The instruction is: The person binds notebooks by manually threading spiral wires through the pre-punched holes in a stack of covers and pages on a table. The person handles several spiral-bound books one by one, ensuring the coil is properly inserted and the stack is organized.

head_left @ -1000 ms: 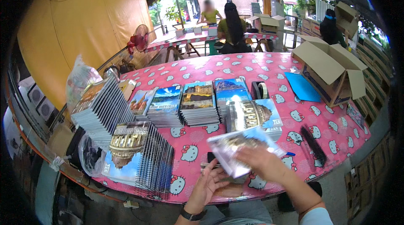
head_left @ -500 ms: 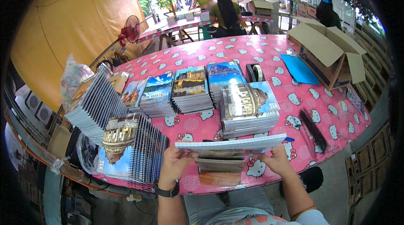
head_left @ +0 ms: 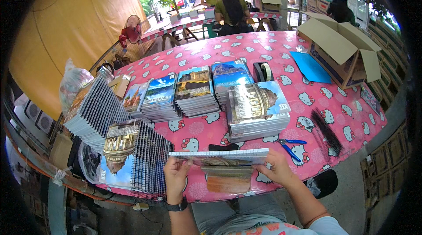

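Observation:
Edge-on above the table's near edge, a notebook (head_left: 220, 156) is held level between my two hands. My left hand (head_left: 177, 177) closes on its left end, thumb inward. At the opposite end, my right hand (head_left: 278, 167) pinches the corner. Below the notebook lies a wooden block (head_left: 228, 179), partly hidden by it. Blue-handled pliers (head_left: 291, 149) rest to the right, beyond my right hand. Past the notebook stands a stack of notebooks (head_left: 259, 105) with a domed building on the cover. A black object (head_left: 223, 147) shows partly behind the held notebook.
Spiral-bound notebook stacks (head_left: 140, 156) crowd the left side, with several more piles (head_left: 195, 92) further back. Black binding coils (head_left: 326, 134), a tape roll (head_left: 266, 71), a blue sheet (head_left: 311, 67) and an open carton (head_left: 347, 50) lie on the right. People sit beyond.
The notebook has shifted left in both my hands and has levelled out. The pliers, mostly hidden before, now show fully. The whole view has shifted slightly.

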`<action>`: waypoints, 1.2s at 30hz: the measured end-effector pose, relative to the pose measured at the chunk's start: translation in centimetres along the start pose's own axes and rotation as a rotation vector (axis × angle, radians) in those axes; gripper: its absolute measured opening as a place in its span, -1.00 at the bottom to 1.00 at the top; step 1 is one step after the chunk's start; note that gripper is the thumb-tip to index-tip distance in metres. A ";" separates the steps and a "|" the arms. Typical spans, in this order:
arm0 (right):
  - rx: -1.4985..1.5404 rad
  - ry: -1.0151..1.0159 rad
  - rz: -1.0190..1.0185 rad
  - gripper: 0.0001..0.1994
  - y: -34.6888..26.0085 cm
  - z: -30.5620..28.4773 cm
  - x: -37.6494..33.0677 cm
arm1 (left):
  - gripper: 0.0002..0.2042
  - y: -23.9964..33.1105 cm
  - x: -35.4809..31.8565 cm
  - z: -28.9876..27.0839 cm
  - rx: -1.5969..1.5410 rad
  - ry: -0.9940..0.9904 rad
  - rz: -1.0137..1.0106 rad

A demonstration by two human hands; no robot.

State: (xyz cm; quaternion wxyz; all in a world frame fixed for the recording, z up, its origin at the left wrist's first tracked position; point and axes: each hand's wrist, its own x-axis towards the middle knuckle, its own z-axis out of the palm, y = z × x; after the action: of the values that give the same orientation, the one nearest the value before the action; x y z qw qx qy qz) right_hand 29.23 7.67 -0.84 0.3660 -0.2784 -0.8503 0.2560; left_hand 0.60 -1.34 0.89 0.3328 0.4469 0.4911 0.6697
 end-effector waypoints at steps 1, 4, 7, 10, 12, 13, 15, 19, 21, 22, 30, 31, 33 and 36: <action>0.102 0.061 0.035 -0.70 -0.3 -0.2 0.0 | -0.69 0.4 0.1 1.2 -0.074 -0.002 0.050; 0.567 0.208 0.169 -0.64 -2.3 -0.2 0.8 | -0.68 -0.3 0.2 2.8 -0.301 0.118 0.159; 1.066 0.205 0.321 -0.64 -2.7 1.7 1.2 | -0.70 -3.4 -0.8 1.8 -0.189 0.185 0.005; 0.901 0.144 0.380 -0.67 -1.6 2.5 1.1 | -0.76 -2.7 -0.8 4.1 -0.209 0.270 -0.050; 0.749 0.216 0.337 -0.68 -0.7 0.2 0.9 | -0.81 -2.5 -0.6 4.7 -0.216 0.301 -0.062; 0.664 0.361 0.398 -0.72 2.1 -0.8 0.6 | -0.84 -2.4 -0.6 4.6 -0.190 0.299 -0.075; 0.065 0.450 0.462 -0.73 6.1 -5.8 0.2 | -0.87 -3.1 -0.6 4.0 -0.168 0.333 -0.052; -0.748 0.490 0.560 -0.74 15.5 -10.1 -4.7 | -0.84 -4.4 0.0 4.2 -0.133 0.391 0.035; -0.821 0.303 0.605 -0.72 16.2 -10.0 -5.7 | -0.82 -2.1 0.1 5.1 -0.105 0.406 -0.049; -0.694 0.307 0.625 -0.71 16.0 -10.4 -5.6 | -0.82 -1.9 0.4 5.4 -0.110 0.390 -0.020; -0.044 0.054 0.520 -0.69 -0.1 -8.7 -0.4 | -0.58 2.0 -2.0 8.6 0.936 0.271 0.391; 0.024 0.015 0.361 -0.71 -0.8 -7.6 -0.3 | -0.54 2.9 -2.5 10.4 1.126 0.102 0.402; 0.099 -0.066 0.204 -0.76 -1.9 -6.5 0.0 | -0.59 3.5 -2.7 12.7 1.125 -0.186 0.366; 0.131 -0.110 0.197 -0.81 -3.0 -6.4 0.7 | -0.70 0.8 -2.5 11.9 0.898 -0.279 0.424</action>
State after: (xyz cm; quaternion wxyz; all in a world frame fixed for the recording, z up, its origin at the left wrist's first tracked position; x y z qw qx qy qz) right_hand 32.88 7.45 5.29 0.3094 -0.3218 -0.8190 0.3605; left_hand 12.60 0.50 2.39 0.0274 0.7203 0.5799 0.3796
